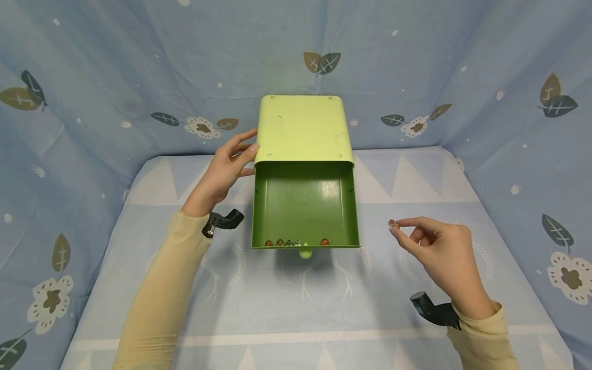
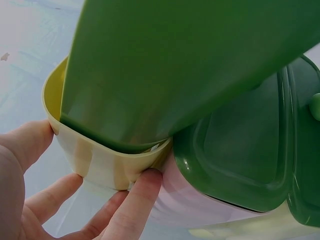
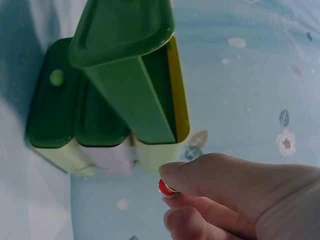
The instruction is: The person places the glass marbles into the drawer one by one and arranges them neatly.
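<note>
A light green drawer cabinet (image 1: 300, 128) stands at the back of the table with its dark green top drawer (image 1: 305, 205) pulled out. Several small beads (image 1: 296, 242) lie along the drawer's front wall. My left hand (image 1: 228, 164) rests against the cabinet's left side, its fingers (image 2: 135, 200) touching the casing (image 2: 100, 160) at the corner. My right hand (image 1: 435, 246) hovers to the right of the drawer and pinches a small red bead (image 1: 393, 223) between thumb and forefinger; the bead (image 3: 167, 189) shows at the fingertips in the right wrist view. The drawer (image 3: 130, 75) sticks out above two closed drawers.
Blue patterned cloth covers the table (image 1: 296, 308) and the walls around it. A round knob (image 1: 305, 253) sits on the drawer's front. Bare cloth lies in front of the drawer and on both sides.
</note>
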A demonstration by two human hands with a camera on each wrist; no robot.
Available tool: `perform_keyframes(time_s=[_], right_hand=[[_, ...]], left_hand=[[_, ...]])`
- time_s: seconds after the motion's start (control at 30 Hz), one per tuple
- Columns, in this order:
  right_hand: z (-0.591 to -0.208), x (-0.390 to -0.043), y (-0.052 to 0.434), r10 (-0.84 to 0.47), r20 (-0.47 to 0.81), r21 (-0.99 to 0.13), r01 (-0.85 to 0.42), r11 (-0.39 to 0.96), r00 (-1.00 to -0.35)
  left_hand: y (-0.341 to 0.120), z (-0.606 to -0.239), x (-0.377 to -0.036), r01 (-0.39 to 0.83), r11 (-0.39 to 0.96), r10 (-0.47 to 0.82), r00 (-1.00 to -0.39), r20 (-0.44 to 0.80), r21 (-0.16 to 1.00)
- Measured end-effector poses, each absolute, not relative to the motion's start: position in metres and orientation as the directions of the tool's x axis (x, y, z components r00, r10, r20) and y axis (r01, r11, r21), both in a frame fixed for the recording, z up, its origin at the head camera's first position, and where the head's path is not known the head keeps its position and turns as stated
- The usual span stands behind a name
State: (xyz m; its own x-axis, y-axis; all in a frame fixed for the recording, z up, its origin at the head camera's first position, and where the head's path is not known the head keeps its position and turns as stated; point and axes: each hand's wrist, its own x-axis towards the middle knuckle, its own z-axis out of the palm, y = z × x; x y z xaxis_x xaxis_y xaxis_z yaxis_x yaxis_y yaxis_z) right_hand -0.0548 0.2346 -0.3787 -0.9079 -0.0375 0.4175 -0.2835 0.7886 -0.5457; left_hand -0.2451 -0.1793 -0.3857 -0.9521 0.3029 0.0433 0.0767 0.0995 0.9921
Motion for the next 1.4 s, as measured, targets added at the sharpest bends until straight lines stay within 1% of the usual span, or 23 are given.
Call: perform_keyframes(time_s=[0.47, 0.7, 1.1, 1.4], right_hand=[[-0.362, -0.05, 0.225, -0.078, 0.455, -0.533, -0.342, 0.774, -0.887], [-0.355, -0.048, 0.215, -0.102, 0.455, -0.546, -0.367, 0.753, -0.885], [-0.347, -0.055, 0.201, -0.166, 0.49, -0.53, -0.444, 0.723, -0.856], [-0.341, -0.059, 0.192, -0.2, 0.493, -0.519, -0.471, 0.714, -0.847]], left_hand=[[-0.178, -0.384, -0.244, 0.081, 0.101, 0.302, -0.952, 0.047, 0.992], [-0.179, -0.385, -0.244, 0.077, 0.106, 0.302, -0.952, 0.042, 0.991], [-0.179, -0.386, -0.245, 0.077, 0.11, 0.304, -0.952, 0.04, 0.991], [-0.179, -0.387, -0.246, 0.077, 0.11, 0.302, -0.953, 0.04, 0.991]])
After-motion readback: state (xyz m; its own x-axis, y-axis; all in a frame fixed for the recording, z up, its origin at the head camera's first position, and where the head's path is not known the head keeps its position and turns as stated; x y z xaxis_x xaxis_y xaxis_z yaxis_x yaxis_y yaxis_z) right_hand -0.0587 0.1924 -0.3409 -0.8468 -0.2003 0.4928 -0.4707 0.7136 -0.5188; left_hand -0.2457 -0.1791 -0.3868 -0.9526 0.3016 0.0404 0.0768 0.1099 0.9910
